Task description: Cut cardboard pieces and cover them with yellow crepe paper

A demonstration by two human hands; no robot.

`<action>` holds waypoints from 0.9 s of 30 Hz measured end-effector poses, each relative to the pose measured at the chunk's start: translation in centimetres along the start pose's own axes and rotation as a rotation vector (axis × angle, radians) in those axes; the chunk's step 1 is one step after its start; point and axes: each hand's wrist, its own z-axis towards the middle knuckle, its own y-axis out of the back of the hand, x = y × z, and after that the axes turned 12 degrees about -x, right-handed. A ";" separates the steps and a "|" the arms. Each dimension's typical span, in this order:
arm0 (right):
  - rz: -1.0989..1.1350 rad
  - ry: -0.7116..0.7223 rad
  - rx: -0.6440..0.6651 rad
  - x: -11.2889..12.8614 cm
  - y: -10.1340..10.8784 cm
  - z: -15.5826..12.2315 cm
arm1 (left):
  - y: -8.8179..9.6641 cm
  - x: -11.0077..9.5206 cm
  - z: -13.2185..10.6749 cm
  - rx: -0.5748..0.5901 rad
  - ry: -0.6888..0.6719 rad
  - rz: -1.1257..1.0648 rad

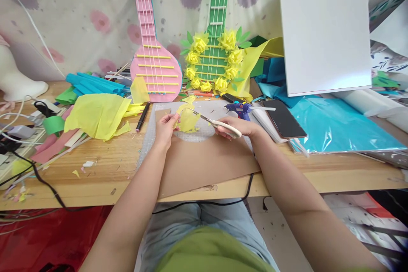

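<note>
My left hand (166, 129) pinches a piece of thin yellow crepe paper (178, 114) by its edge. In my right hand (234, 127) is a pair of scissors (228, 128) with pale handles, its blades pointing left at the yellow paper. More yellow scraps (188, 122) lie under the blades on the grey cutting mat (148, 136). A brown cardboard sheet (204, 161) with a curved cut-out lies beneath both hands. Just behind my right hand rests a blue glue gun (240, 108).
A pink paper instrument (156, 66) and a green one (212, 66) with yellow paper flowers lean at the back. Yellow crepe paper (97, 114) and a black marker (143, 117) lie left. A phone (283, 119) and blue wrapped sheets (338, 125) lie right. A black cable (250, 187) hangs at the front.
</note>
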 end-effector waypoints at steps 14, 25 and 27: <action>-0.013 -0.069 -0.076 0.7 -0.3 0.2 | -0.1 0.3 -0.2 0.059 0.021 0.017; -0.039 -0.056 -0.069 0.9 -0.2 0.1 | -0.6 0.3 -0.9 0.025 0.074 -0.020; -0.046 -0.056 -0.066 0.9 -0.1 0.1 | -0.6 0.2 -1.0 0.032 0.077 -0.019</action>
